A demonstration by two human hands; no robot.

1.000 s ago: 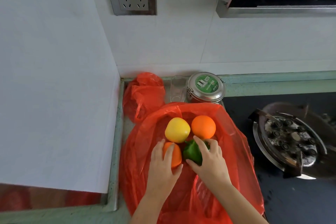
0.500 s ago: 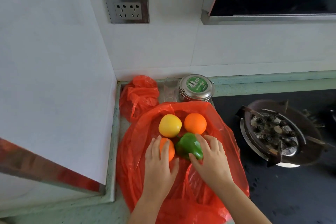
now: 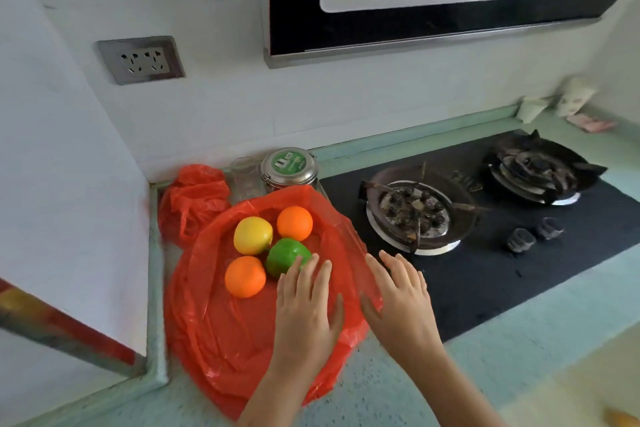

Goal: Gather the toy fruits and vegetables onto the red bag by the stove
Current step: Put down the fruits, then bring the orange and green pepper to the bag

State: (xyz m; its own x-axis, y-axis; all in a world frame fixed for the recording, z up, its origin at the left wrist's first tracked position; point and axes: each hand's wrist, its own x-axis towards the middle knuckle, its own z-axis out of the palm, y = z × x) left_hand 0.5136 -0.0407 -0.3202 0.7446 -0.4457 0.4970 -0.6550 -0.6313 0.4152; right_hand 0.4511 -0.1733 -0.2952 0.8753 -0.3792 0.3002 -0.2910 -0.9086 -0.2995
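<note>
Hovering grips: left hand (image 3: 304, 305) and right hand (image 3: 398, 302) are both flat, fingers straight, holding nothing.
Bag: the red bag (image 3: 214, 340) is spread on the counter (image 3: 381, 392), against the stove (image 3: 485, 274).
Key relation: the left fingertips (image 3: 311, 263) reach the near-right side of the green pepper (image 3: 284, 255); whether they touch it I cannot tell.
Right hand: over the bag's stove-side edge, farther from the toys.
Toys: near orange (image 3: 245, 276), pepper, yellow fruit (image 3: 252, 235) and far orange (image 3: 294, 222) sit clustered on the bag, ahead-left of both hands; all are round, with no long axis.
Writing: the green label on the tin (image 3: 289, 166) behind is too small to read.
</note>
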